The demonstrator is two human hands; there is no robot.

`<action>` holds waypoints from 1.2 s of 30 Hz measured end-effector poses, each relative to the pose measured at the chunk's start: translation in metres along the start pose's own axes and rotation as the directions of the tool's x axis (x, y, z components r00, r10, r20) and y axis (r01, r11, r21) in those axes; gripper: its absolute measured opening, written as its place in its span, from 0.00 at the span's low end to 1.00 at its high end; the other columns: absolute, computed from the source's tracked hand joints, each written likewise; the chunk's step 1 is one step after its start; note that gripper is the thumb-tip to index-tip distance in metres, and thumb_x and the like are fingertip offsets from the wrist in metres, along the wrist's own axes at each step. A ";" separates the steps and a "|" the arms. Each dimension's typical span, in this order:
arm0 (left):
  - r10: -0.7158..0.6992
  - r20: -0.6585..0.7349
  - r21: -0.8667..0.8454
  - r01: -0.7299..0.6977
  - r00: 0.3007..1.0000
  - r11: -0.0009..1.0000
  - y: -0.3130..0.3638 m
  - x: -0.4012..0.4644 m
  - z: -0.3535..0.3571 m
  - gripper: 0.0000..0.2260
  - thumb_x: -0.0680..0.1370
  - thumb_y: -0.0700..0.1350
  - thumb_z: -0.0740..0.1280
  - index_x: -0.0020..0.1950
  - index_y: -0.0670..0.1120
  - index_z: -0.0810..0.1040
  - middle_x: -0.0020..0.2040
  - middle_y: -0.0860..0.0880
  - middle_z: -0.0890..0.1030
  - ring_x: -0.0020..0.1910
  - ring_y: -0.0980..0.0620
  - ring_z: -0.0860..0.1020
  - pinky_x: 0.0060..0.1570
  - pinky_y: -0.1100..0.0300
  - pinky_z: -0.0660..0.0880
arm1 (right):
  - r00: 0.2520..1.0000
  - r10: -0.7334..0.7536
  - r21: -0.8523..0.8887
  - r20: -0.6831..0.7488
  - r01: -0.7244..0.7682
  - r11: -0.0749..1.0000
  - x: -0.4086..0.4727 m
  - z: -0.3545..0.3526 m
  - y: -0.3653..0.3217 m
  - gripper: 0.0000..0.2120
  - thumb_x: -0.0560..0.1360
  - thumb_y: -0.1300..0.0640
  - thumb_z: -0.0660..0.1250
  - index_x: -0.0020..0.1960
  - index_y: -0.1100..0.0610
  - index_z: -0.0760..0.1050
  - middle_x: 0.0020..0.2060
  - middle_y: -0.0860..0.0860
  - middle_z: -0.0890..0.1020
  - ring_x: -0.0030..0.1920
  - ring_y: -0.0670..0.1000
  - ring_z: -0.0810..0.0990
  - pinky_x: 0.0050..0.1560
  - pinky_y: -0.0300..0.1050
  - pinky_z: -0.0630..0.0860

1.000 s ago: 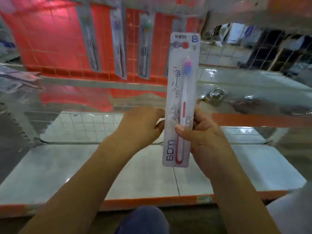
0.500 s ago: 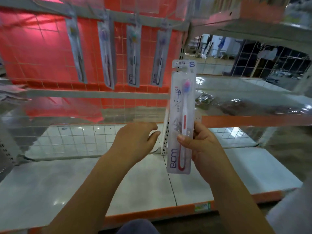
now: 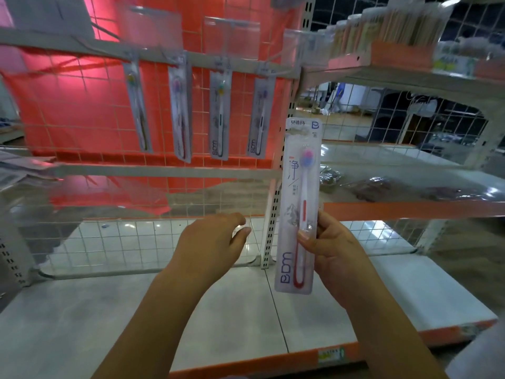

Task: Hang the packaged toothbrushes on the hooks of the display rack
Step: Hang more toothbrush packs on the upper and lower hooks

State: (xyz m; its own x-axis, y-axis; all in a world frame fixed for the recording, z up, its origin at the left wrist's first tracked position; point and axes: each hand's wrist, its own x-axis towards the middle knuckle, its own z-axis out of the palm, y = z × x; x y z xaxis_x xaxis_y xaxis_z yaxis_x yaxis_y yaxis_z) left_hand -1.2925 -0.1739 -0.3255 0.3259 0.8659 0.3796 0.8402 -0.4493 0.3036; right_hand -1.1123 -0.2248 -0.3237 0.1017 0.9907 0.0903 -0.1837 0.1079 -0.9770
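The packaged toothbrush point(image 3: 299, 206) stands upright, pinched by the right hand point(image 3: 332, 250); the left hand point(image 3: 211, 246) hangs relaxed above the pale shelf point(image 3: 232, 318), before a wire grid point(image 3: 153, 242).

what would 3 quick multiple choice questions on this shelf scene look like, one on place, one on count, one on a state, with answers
1. Where is the packaged toothbrush that is being held?
A. flat on the bottom shelf
B. upright, in front of the rack's upright post
C. on a hook

2. How many toothbrush packs hang on the rail?
A. two
B. four
C. six

3. What is the left hand doing?
A. holding nothing
B. gripping the pack
C. pulling a hook

Answers:
1 B, the right hand pinches it upright by its lower half.
2 B, four packs hang side by side.
3 A, its fingers are loosely curled, apart from the pack.
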 end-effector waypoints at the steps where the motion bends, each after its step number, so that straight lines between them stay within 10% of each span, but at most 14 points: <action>1: -0.004 -0.009 -0.002 0.004 1.000 1.000 -0.001 -0.002 0.000 0.15 0.80 0.55 0.55 0.64 0.54 0.73 0.53 0.55 0.79 0.53 0.54 0.76 0.53 0.59 0.72 | 1.000 0.000 0.005 0.001 0.000 1.000 0.000 0.001 0.000 0.15 0.74 0.71 0.61 0.56 0.56 0.76 0.43 0.53 0.83 0.45 0.54 0.82 0.44 0.51 0.79; 36: -0.188 -0.172 0.089 0.205 0.967 0.975 -0.121 0.012 -0.022 0.15 0.81 0.55 0.53 0.65 0.56 0.70 0.57 0.56 0.78 0.54 0.56 0.76 0.51 0.62 0.70 | 0.964 -0.015 -0.060 0.266 0.032 0.998 0.091 0.110 0.017 0.18 0.72 0.72 0.62 0.55 0.55 0.78 0.42 0.51 0.85 0.43 0.52 0.83 0.44 0.50 0.78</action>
State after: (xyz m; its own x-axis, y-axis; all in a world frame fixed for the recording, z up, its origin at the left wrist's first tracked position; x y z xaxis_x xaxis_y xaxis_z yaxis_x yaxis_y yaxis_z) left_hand -1.4000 -0.1139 -0.3385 0.0829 0.8837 0.4607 0.9242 -0.2411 0.2962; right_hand -1.2136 -0.1242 -0.3113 -0.1598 0.9752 0.1529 -0.1214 0.1344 -0.9835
